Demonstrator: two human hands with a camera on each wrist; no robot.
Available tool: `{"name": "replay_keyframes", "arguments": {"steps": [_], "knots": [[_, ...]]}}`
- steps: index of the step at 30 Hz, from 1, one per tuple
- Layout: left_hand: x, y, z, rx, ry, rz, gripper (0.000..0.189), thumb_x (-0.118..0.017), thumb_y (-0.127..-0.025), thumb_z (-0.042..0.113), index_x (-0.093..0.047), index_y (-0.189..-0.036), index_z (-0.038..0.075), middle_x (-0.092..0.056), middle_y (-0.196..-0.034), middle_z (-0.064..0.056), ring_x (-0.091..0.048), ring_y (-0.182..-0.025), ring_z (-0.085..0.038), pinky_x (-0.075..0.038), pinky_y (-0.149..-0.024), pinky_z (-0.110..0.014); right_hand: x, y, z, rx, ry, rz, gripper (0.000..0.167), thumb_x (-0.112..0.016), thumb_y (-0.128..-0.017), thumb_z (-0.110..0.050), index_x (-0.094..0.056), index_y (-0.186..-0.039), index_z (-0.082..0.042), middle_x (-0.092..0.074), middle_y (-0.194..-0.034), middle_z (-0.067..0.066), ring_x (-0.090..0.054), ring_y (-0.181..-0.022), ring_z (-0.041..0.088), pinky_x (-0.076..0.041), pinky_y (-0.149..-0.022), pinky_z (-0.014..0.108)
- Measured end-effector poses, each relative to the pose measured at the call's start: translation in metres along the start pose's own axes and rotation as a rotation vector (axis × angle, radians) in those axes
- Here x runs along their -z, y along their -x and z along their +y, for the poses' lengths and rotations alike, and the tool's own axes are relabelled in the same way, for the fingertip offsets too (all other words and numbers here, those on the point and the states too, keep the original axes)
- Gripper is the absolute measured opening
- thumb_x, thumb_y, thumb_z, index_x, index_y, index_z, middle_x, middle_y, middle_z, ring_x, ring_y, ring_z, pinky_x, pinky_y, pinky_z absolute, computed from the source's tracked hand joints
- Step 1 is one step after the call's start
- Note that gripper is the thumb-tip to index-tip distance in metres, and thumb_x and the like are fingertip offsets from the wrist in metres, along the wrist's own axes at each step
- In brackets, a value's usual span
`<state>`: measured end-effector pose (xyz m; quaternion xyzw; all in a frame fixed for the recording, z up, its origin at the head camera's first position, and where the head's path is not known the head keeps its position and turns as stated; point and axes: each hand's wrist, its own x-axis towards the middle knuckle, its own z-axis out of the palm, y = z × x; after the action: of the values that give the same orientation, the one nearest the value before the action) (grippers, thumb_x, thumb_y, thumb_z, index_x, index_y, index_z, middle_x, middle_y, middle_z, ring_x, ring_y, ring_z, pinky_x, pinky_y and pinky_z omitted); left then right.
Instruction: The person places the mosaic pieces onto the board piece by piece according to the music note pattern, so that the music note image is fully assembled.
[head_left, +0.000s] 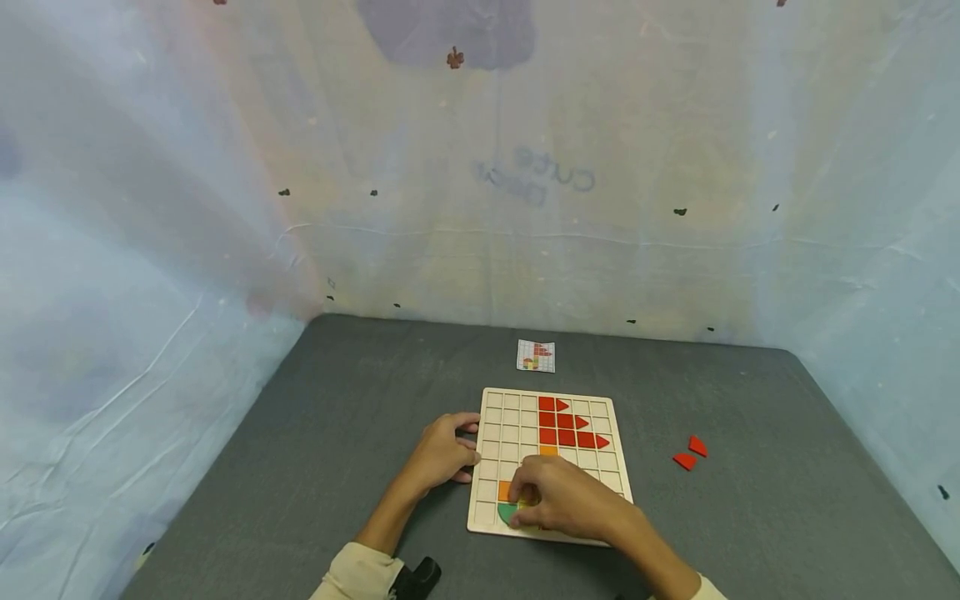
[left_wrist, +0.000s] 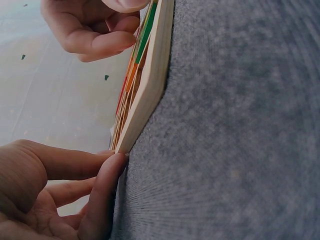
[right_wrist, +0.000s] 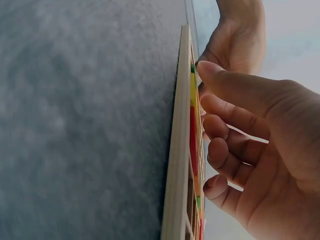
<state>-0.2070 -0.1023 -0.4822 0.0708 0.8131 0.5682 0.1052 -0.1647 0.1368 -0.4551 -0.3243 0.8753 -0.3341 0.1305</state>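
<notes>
A square wooden grid board lies on the dark table. My left hand is at its left edge; in the left wrist view its thumb and forefinger pinch the edge of the board. My right hand is over the board's lower part, thumb and fingertips on the pieces set there. Under these fingers show a green rounded piece and a bit of yellow. An orange square sits just above the green one. Red pieces form three rows higher up, with another orange square below them.
A small printed card with a coloured grid pattern lies behind the board. Two loose red rounded pieces lie on the table to the right. A pale sheet hangs behind and along the sides.
</notes>
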Motion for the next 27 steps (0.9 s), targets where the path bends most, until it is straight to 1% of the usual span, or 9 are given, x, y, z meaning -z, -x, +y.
{"name": "replay_keyframes", "arguments": {"steps": [6, 9, 15, 21, 27], "knots": [[-0.001, 0.001, 0.001, -0.011, -0.010, 0.005, 0.065, -0.073, -0.081, -0.009, -0.061, -0.144, -0.004, -0.062, -0.132, -0.020, -0.070, -0.102, -0.026, -0.064, -0.055, -0.035, 0.007, 0.004, 0.007, -0.044, -0.057, 0.018, 0.021, -0.086, -0.090, -0.032, -0.075, -0.101, -0.018, -0.063, -0.088, -0.013, -0.057, -0.076, 0.001, -0.053, -0.068, 0.022], [-0.001, 0.001, 0.001, -0.012, -0.015, 0.009, 0.065, -0.073, -0.080, -0.009, -0.061, -0.144, -0.004, -0.062, -0.131, -0.020, -0.070, -0.101, -0.026, -0.064, -0.055, -0.035, 0.012, 0.007, 0.011, -0.049, -0.045, 0.041, 0.021, -0.086, -0.090, -0.032, -0.074, -0.100, -0.018, -0.063, -0.086, -0.013, -0.057, -0.076, 0.002, -0.053, -0.067, 0.023], [-0.001, 0.001, 0.000, -0.009, -0.017, 0.017, 0.065, -0.074, -0.081, -0.008, -0.061, -0.144, -0.003, -0.062, -0.132, -0.019, -0.069, -0.102, -0.026, -0.064, -0.055, -0.035, 0.024, 0.013, 0.019, -0.080, -0.022, 0.099, 0.014, -0.086, -0.090, -0.027, -0.074, -0.096, -0.022, -0.064, -0.084, -0.014, -0.058, -0.076, 0.005, -0.052, -0.067, 0.024], [-0.001, 0.002, 0.001, -0.020, -0.022, 0.013, 0.065, -0.074, -0.081, -0.009, -0.061, -0.144, -0.003, -0.062, -0.131, -0.020, -0.069, -0.101, -0.026, -0.064, -0.055, -0.035, 0.039, 0.020, 0.031, -0.074, 0.003, 0.177, 0.017, -0.086, -0.091, -0.025, -0.074, -0.099, -0.016, -0.064, -0.087, -0.013, -0.058, -0.081, 0.006, -0.053, -0.070, 0.024], [-0.001, 0.003, 0.003, -0.011, -0.017, 0.011, 0.065, -0.074, -0.081, -0.010, -0.061, -0.144, -0.004, -0.062, -0.131, -0.019, -0.069, -0.100, -0.025, -0.064, -0.055, -0.035, 0.053, 0.030, 0.044, -0.116, -0.003, 0.240, 0.018, -0.083, -0.093, -0.028, -0.075, -0.103, -0.015, -0.067, -0.092, -0.010, -0.061, -0.085, 0.007, -0.055, -0.073, 0.025]]}}
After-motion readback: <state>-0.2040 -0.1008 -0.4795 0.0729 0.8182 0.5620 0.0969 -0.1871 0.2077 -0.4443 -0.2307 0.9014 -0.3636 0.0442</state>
